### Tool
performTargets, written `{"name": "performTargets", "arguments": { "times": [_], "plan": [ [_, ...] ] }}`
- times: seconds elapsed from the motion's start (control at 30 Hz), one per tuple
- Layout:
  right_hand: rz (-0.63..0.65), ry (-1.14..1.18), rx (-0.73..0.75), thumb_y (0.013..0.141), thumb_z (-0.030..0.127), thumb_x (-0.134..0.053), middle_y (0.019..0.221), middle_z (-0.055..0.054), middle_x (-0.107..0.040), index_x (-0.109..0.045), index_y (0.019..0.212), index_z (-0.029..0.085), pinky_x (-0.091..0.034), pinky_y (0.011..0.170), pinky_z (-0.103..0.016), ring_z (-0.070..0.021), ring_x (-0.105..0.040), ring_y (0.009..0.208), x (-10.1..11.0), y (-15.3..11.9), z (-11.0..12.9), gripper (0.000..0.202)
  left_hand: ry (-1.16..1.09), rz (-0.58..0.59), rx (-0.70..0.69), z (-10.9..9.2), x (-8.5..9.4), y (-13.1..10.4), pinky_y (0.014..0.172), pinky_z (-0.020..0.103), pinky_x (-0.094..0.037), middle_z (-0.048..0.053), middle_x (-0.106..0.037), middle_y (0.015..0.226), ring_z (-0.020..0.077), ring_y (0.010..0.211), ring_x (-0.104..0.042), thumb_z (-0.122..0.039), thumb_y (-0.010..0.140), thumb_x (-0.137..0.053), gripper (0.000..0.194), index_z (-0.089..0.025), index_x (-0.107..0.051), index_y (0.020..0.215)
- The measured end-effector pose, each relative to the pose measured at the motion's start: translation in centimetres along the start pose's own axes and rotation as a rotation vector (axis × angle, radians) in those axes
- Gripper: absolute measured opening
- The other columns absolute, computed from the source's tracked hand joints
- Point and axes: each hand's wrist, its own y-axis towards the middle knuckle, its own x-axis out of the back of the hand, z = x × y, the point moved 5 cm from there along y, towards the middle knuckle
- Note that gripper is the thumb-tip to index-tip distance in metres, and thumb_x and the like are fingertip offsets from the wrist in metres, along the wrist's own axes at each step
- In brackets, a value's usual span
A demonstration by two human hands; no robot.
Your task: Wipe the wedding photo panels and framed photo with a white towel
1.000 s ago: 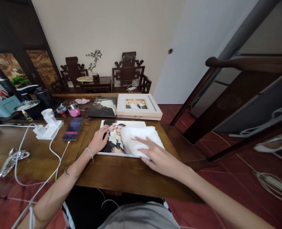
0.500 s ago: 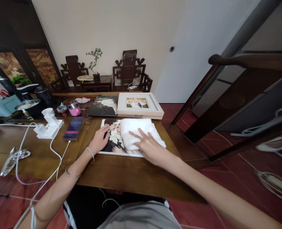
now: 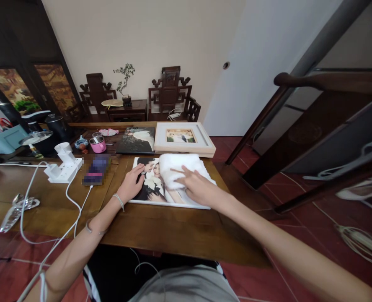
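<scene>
Right hand (image 3: 197,184) on white cloth (image 3: 181,165), over photo (image 3: 150,184)

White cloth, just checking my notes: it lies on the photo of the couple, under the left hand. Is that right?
Not quite: the head view shows the white cloth under the right hand, not the left hand. It does lie on the photo of the couple.

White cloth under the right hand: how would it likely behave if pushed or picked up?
The white cloth looks soft and fluffy, so it would probably sag or fold if lifted. It seems light for its size, being only fabric. Pushed by the right hand, it would likely slide across the flat photo panel, perhaps bunching at its loose edges.
</scene>
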Motion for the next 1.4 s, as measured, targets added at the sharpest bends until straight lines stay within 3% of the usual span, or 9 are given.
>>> {"name": "performTargets", "arguments": {
  "times": [0.17, 0.33, 0.43, 0.57, 0.73, 0.83, 1.0, 1.23, 1.4],
  "plan": [
    [-0.042, -0.022, -0.027, 0.071, -0.005, -0.038, 0.106, -0.015, -0.068, -0.062, 0.121, 0.014, -0.049, 0.086, -0.041, -0.0308, -0.053, 0.119, 0.7, 4.2, -2.6, 0.058, 0.003, 0.007, -0.012, 0.1, -0.1, 0.0, 0.112, 0.045, -0.035, 0.015, -0.055, 0.136, 0.0240, 0.130, -0.048, -0.024, 0.091, -0.042, 0.039, -0.011, -0.058, 0.124],
    [-0.050, -0.033, -0.033, 0.070, -0.006, -0.037, 0.116, -0.016, -0.064, -0.063, 0.118, 0.015, -0.049, 0.086, -0.044, -0.0323, -0.050, 0.121, 0.5, 4.3, -2.3, 0.058, -0.001, 0.005, -0.009, 0.2, -0.1, 0.0, 0.112, 0.045, -0.035, 0.014, -0.055, 0.135, 0.0241, 0.130, -0.048, -0.023, 0.090, -0.042, 0.039, -0.013, -0.058, 0.124],
    [-0.043, -0.017, -0.001, 0.069, -0.007, -0.037, 0.136, -0.017, -0.052, -0.064, 0.115, 0.013, -0.044, 0.094, -0.055, -0.0375, -0.037, 0.132, 0.0, 2.3, -1.1, 0.057, -0.008, 0.006, 0.000, 0.1, -0.1, 0.0, 0.112, 0.044, -0.035, 0.016, -0.055, 0.135, 0.0247, 0.129, -0.048, -0.022, 0.090, -0.042, 0.039, -0.010, -0.059, 0.123],
    [0.005, 0.043, 0.030, 0.067, -0.009, -0.037, 0.151, -0.007, -0.035, -0.067, 0.112, 0.017, -0.031, 0.106, -0.063, -0.0385, -0.020, 0.140, -0.8, -2.3, 1.3, 0.060, -0.011, 0.003, 0.004, -0.1, -0.1, 0.0, 0.112, 0.043, -0.035, 0.015, -0.056, 0.134, 0.0244, 0.130, -0.048, -0.022, 0.090, -0.042, 0.038, -0.011, -0.059, 0.122],
    [0.062, 0.133, 0.114, 0.060, -0.010, -0.038, 0.153, 0.000, -0.031, -0.070, 0.104, 0.024, -0.026, 0.109, -0.064, -0.0356, -0.012, 0.142, -1.5, -7.5, 4.8, 0.065, -0.017, 0.005, 0.008, -0.1, -0.1, 0.0, 0.112, 0.043, -0.034, 0.017, -0.055, 0.135, 0.0250, 0.130, -0.048, -0.021, 0.090, -0.042, 0.039, -0.008, -0.059, 0.122],
    [0.082, 0.162, 0.147, 0.059, -0.008, -0.039, 0.153, 0.000, -0.030, -0.071, 0.103, 0.024, -0.027, 0.109, -0.065, -0.0365, -0.011, 0.142, -1.4, -8.1, 5.9, 0.063, -0.018, 0.000, 0.002, -0.2, 0.0, 0.0, 0.112, 0.045, -0.035, 0.015, -0.054, 0.136, 0.0251, 0.130, -0.048, -0.023, 0.090, -0.042, 0.039, -0.011, -0.059, 0.123],
    [0.065, 0.126, 0.084, 0.065, -0.009, -0.038, 0.152, -0.004, -0.033, -0.067, 0.114, 0.022, -0.031, 0.106, -0.064, -0.0368, -0.018, 0.141, -0.5, -4.1, 4.4, 0.064, 0.001, 0.007, -0.001, -0.1, -0.1, 0.0, 0.112, 0.044, -0.035, 0.014, -0.055, 0.136, 0.0238, 0.130, -0.047, -0.023, 0.091, -0.041, 0.040, -0.011, -0.058, 0.125],
    [-0.023, 0.076, -0.011, 0.086, 0.009, -0.044, 0.130, -0.015, -0.057, -0.065, 0.113, 0.018, -0.043, 0.091, -0.059, -0.0379, -0.041, 0.127, 0.6, 4.1, 0.4, 0.035, 0.003, 0.005, -0.007, 0.3, -0.2, 0.1, 0.111, 0.045, -0.036, 0.014, -0.055, 0.135, 0.0244, 0.130, -0.048, -0.025, 0.091, -0.041, 0.040, -0.011, -0.058, 0.125],
    [-0.061, 0.079, -0.029, 0.088, 0.014, -0.047, 0.140, -0.016, -0.049, -0.064, 0.116, 0.016, -0.041, 0.090, -0.065, -0.0402, -0.038, 0.127, 0.3, 5.0, 0.3, 0.032, -0.004, 0.005, -0.004, 0.3, -0.2, 0.0, 0.112, 0.044, -0.035, 0.017, -0.055, 0.135, 0.0246, 0.130, -0.048, -0.026, 0.092, -0.040, 0.041, -0.008, -0.058, 0.124]
  ]
}}
